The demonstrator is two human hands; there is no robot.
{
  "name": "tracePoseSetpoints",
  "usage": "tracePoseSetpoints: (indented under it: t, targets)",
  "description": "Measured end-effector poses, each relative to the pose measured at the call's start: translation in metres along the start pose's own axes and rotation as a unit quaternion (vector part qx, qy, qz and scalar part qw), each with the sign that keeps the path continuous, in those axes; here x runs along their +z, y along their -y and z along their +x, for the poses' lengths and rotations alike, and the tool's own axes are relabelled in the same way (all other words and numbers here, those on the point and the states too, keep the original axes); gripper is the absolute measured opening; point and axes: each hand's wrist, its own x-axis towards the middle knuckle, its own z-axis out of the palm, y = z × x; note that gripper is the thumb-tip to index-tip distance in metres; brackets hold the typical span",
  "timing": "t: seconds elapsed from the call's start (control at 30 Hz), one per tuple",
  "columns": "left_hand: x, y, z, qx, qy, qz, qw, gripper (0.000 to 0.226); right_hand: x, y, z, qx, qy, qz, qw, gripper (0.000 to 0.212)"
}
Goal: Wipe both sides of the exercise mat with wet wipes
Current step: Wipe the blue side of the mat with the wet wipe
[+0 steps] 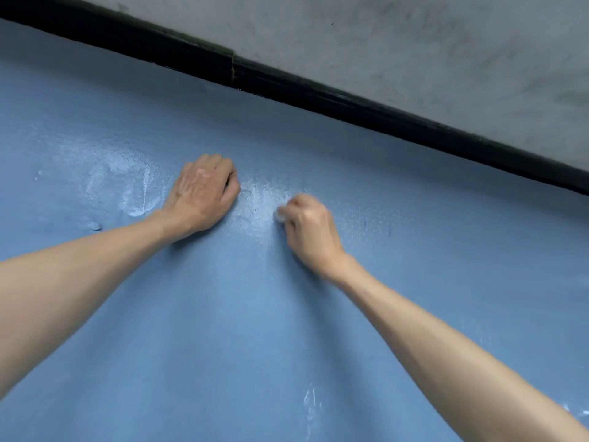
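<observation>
Two arms of one person are seen from above. The left forearm (pixel 79 266) and right forearm (pixel 446 339) are bare along their whole visible length, as are both wrists. The left hand (pixel 204 194) shows raised tendons and knuckles on its back. The right hand (pixel 307 224) is softened by blur.

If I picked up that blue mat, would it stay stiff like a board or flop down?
It would probably flop: the mat shows soft ripples and a small dent, so it looks like bendy foam, likely light too. The wet patch by the right hand may feel slippery, though the bumpy texture should help grip.
</observation>
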Motion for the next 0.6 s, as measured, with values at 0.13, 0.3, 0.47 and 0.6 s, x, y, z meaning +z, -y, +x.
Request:
tracePoseSetpoints:
  t: [0.13,0.3,0.47,0.6]
  targets:
    - [-0.003,-0.007,-0.027,0.057,0.031,0.004,0.998,0.034,0.01,-0.001,0.04,0.09,-0.03,-0.014,0.995,0.026]
    - [-0.005,-0.012,-0.026,0.062,0.03,0.038,0.997,0.035,0.008,0.025,-0.04,0.056,0.01,-0.003,0.998,0.017]
    - [-0.006,-0.016,-0.027,0.038,0.049,0.047,0.997,0.021,-0.003,0.074,-0.178,-0.028,0.066,0.051,0.996,0.039]
    - [-0.011,-0.022,-0.027,0.028,0.073,0.051,0.996,0.021,-0.002,0.07,-0.182,-0.061,0.097,0.054,0.992,0.017]
